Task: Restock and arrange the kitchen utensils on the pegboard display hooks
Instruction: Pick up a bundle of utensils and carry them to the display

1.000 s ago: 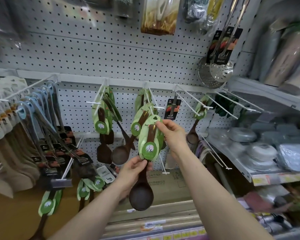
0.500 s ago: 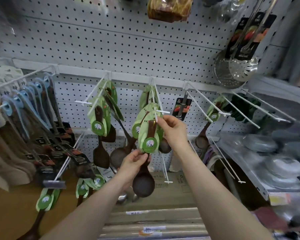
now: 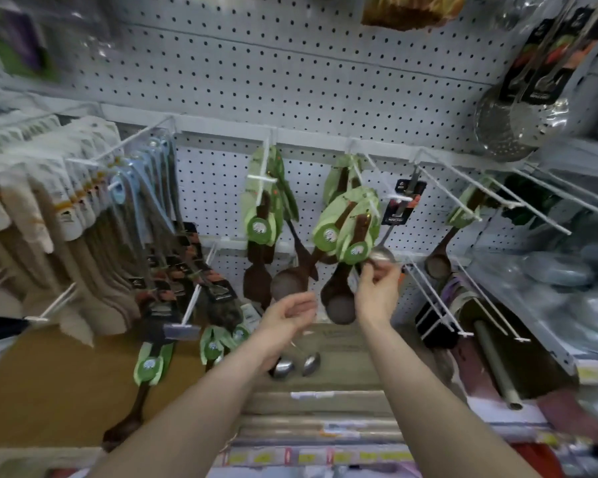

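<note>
A dark wooden spoon (image 3: 339, 301) with a green card hangs from a white hook (image 3: 372, 201) on the pegboard (image 3: 290, 81), in front of two more carded spoons. My left hand (image 3: 289, 313) hovers below and to the left of it, fingers apart and holding nothing. My right hand (image 3: 377, 288) is just right of the spoon's handle. Its fingertips are bunched at the bowl of a steel ladle (image 3: 382, 255) on the neighbouring hook; blur hides whether they grip it.
Another hook of green-carded wooden utensils (image 3: 261, 222) hangs to the left, past it blue-handled tools (image 3: 145, 215) and beige packs (image 3: 32, 219). Long bare hooks (image 3: 463, 191) jut out at right. Steel skimmers (image 3: 518, 129) hang upper right. Steel spoons (image 3: 294, 365) hang below my left wrist.
Both hands have let go of the wooden spoon, which now hangs on the hook. My left hand dropped away; my right hand moved down and right towards the ladle bowl.
</note>
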Action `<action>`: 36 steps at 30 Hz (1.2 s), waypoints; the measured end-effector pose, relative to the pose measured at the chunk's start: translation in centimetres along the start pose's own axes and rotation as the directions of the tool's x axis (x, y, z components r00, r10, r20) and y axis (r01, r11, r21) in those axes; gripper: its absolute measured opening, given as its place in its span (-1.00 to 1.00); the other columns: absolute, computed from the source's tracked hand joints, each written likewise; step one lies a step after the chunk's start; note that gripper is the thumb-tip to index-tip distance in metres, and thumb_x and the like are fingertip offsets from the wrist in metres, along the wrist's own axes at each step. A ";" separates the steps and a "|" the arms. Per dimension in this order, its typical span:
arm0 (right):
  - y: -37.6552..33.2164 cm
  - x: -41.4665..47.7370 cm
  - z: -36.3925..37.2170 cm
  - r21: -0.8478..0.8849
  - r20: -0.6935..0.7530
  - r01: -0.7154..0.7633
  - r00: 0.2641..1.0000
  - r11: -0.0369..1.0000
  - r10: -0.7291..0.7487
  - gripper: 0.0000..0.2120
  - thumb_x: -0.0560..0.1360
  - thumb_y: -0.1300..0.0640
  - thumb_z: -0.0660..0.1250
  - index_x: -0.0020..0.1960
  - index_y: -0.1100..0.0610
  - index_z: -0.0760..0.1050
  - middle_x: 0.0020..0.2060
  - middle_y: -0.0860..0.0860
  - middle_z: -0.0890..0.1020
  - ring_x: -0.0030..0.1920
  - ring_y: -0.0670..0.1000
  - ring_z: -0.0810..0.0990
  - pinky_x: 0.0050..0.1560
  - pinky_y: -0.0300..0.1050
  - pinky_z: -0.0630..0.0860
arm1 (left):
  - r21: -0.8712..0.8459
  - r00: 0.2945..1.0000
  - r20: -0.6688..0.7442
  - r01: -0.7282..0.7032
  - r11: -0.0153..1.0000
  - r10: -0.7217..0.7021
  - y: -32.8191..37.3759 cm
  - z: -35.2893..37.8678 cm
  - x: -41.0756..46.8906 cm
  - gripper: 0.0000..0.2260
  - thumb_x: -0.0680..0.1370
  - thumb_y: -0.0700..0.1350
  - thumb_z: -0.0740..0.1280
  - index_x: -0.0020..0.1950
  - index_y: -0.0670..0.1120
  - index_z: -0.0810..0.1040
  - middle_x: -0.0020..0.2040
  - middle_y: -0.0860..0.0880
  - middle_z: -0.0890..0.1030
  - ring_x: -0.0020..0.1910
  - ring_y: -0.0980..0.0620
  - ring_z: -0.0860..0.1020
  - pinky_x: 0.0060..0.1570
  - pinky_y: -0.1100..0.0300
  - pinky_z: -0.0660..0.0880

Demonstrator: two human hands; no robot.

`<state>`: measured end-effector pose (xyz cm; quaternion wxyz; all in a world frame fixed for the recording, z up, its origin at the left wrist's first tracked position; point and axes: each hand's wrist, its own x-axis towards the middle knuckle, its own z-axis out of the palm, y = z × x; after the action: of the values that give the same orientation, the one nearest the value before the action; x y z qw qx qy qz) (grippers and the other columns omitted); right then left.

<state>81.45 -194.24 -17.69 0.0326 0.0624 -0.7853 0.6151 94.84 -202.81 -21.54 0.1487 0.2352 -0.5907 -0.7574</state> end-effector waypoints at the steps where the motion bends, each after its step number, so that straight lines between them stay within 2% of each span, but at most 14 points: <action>1: 0.0 -1.5 0.6 -0.017 -0.017 -0.044 0.999 0.999 0.044 -0.91 0.61 0.15 0.22 0.10 0.13 0.37 -0.01 0.11 0.60 0.05 0.15 0.58 -0.09 -0.17 0.29 | 0.013 1.000 0.006 0.002 1.000 -0.002 0.2 -1.2 -1.2 -0.72 0.57 -0.29 0.31 0.27 -0.11 0.54 0.15 -0.04 0.63 0.20 0.03 0.57 0.28 0.10 0.47; 4: 0.1 -5.5 2.5 -0.051 -0.004 -0.092 0.996 0.994 0.092 -0.83 0.62 0.19 0.19 0.18 0.20 0.40 0.08 0.16 0.60 0.10 0.17 0.56 -0.07 -0.19 0.27 | 0.011 1.000 0.013 -0.029 1.000 0.029 1.0 -4.6 -4.3 -0.75 0.58 -0.30 0.29 0.23 -0.10 0.54 0.14 -0.05 0.63 0.18 0.03 0.57 0.26 0.13 0.48; 7: 0.7 -9.9 4.3 -0.104 0.053 -0.093 0.994 0.990 0.099 -0.84 0.63 0.17 0.19 0.16 0.18 0.47 0.07 0.13 0.61 0.11 0.16 0.56 0.00 -0.15 0.33 | -0.009 1.000 -0.009 -0.025 1.000 0.025 1.2 -8.5 -7.3 -0.76 0.58 -0.29 0.28 0.20 -0.08 0.56 0.15 -0.10 0.63 0.18 -0.01 0.58 0.22 0.12 0.52; 10: 1.3 -15.2 6.4 -0.126 0.102 -0.038 0.993 0.991 0.051 -0.87 0.62 0.14 0.23 0.06 0.15 0.53 -0.04 0.10 0.64 0.02 0.15 0.57 -0.08 -0.15 0.32 | -0.023 0.999 -0.051 -0.011 1.000 0.010 0.6 -13.1 -10.3 -0.78 0.59 -0.28 0.28 0.15 -0.03 0.58 0.08 -0.03 0.67 0.13 0.04 0.61 0.15 0.14 0.55; 14: 1.7 -21.5 9.0 -0.083 0.189 -0.007 0.982 0.996 0.023 -0.93 0.62 0.15 0.23 0.00 0.10 0.48 -0.25 -0.07 0.54 -0.19 0.01 0.51 -0.17 -0.15 0.30 | -0.039 0.981 -0.191 0.008 0.999 -0.015 -0.8 -19.2 -13.3 -0.79 0.57 -0.27 0.30 0.11 -0.03 0.60 0.07 -0.06 0.66 0.08 0.02 0.61 0.08 0.15 0.57; 16: 2.5 -24.3 10.4 -0.069 0.245 0.031 0.970 0.997 -0.013 -0.92 0.63 0.15 0.23 -0.02 0.09 0.48 -0.28 -0.09 0.54 -0.26 -0.04 0.50 -0.24 -0.15 0.35 | -0.064 0.960 -0.278 0.026 0.998 -0.043 -2.4 -22.4 -14.4 -0.81 0.56 -0.28 0.32 0.08 -0.03 0.61 0.02 -0.08 0.65 0.03 0.01 0.60 0.00 0.17 0.57; 18: 3.8 -26.1 11.0 -0.084 0.294 0.075 0.955 0.994 -0.047 -0.91 0.62 0.16 0.25 -0.04 0.03 0.49 -0.27 -0.07 0.57 -0.26 -0.04 0.52 -0.18 -0.10 0.42 | -0.113 0.932 -0.354 0.042 0.993 -0.080 -3.9 -24.4 -15.0 -0.82 0.55 -0.29 0.33 0.06 -0.05 0.62 -0.04 -0.07 0.64 -0.03 0.00 0.58 -0.07 0.20 0.55; 21: 6.1 -27.9 12.6 -0.126 0.398 0.105 0.916 0.986 -0.047 -0.82 0.60 0.16 0.26 -0.09 -0.10 0.47 -0.24 -0.08 0.60 -0.21 -0.05 0.57 -0.13 -0.05 0.48 | -0.176 0.886 -0.439 0.079 0.981 -0.150 -6.2 -27.1 -15.5 -0.82 0.55 -0.33 0.32 0.04 -0.09 0.62 -0.09 -0.08 0.62 -0.07 -0.02 0.55 0.04 0.11 0.52; 23: 7.7 -28.6 13.4 -0.144 0.450 0.112 0.892 0.983 -0.036 -0.84 0.59 0.18 0.27 -0.08 -0.07 0.50 -0.23 -0.13 0.60 -0.19 -0.09 0.58 -0.10 -0.03 0.51 | -0.184 0.859 -0.481 0.099 0.978 -0.177 -7.7 -28.4 -15.6 -0.83 0.55 -0.32 0.32 0.01 -0.08 0.62 -0.06 -0.10 0.62 -0.04 -0.04 0.55 0.06 0.09 0.54; 26: 10.1 -28.8 14.5 -0.188 0.512 0.124 0.859 0.974 -0.010 -0.89 0.59 0.17 0.28 -0.04 -0.01 0.52 -0.18 -0.17 0.61 -0.13 -0.11 0.60 -0.05 -0.02 0.56 | -0.177 0.825 -0.519 0.152 0.972 -0.223 -10.1 -30.0 -15.4 -0.85 0.53 -0.27 0.37 -0.02 -0.04 0.63 -0.02 -0.08 0.63 -0.01 -0.02 0.57 -0.09 0.21 0.53; 29: 12.5 -28.6 15.3 -0.221 0.562 0.138 0.827 0.965 0.011 -0.88 0.58 0.17 0.28 -0.03 -0.04 0.53 -0.15 -0.13 0.65 -0.10 -0.06 0.63 -0.04 0.03 0.58 | -0.180 0.803 -0.530 0.206 0.962 -0.271 -12.2 -31.2 -14.5 -0.84 0.53 -0.28 0.37 0.01 -0.05 0.62 -0.05 -0.05 0.63 -0.03 0.01 0.58 -0.04 0.18 0.54; 31: 13.8 -28.1 15.6 -0.245 0.575 0.193 0.818 0.950 -0.019 -0.87 0.57 0.21 0.30 -0.02 -0.01 0.55 -0.13 -0.11 0.65 -0.09 -0.06 0.63 -0.03 -0.04 0.57 | -0.170 0.782 -0.558 0.218 0.961 -0.276 -13.4 -31.7 -13.7 -0.79 0.53 -0.36 0.34 0.05 -0.08 0.59 -0.07 -0.04 0.61 -0.05 0.04 0.56 0.02 0.15 0.51; 34: 15.1 -26.8 15.8 -0.282 0.597 0.270 0.800 0.921 -0.052 -0.89 0.57 0.23 0.31 0.00 0.05 0.57 -0.12 -0.10 0.65 -0.10 -0.07 0.60 -0.12 -0.36 0.45 | -0.129 0.753 -0.606 0.225 0.966 -0.256 -15.1 -32.3 -12.4 -0.70 0.50 -0.42 0.33 0.12 -0.09 0.52 -0.09 -0.01 0.56 -0.04 0.04 0.51 -0.01 0.24 0.47; 36: 16.2 -25.5 16.3 -0.301 0.603 0.307 0.795 0.903 -0.070 -0.90 0.56 0.22 0.31 0.00 0.06 0.57 -0.13 -0.08 0.64 -0.12 -0.07 0.59 -0.16 -0.38 0.41 | -0.065 0.749 -0.616 0.258 0.964 -0.242 -16.5 -32.8 -11.4 -0.67 0.49 -0.38 0.37 0.19 -0.09 0.50 -0.03 -0.03 0.56 -0.02 0.04 0.50 0.07 0.20 0.45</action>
<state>104.85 -204.78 -40.46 -0.1336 0.3182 -0.8518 0.3942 122.76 -219.92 -41.67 0.2285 0.5490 -0.4814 -0.6439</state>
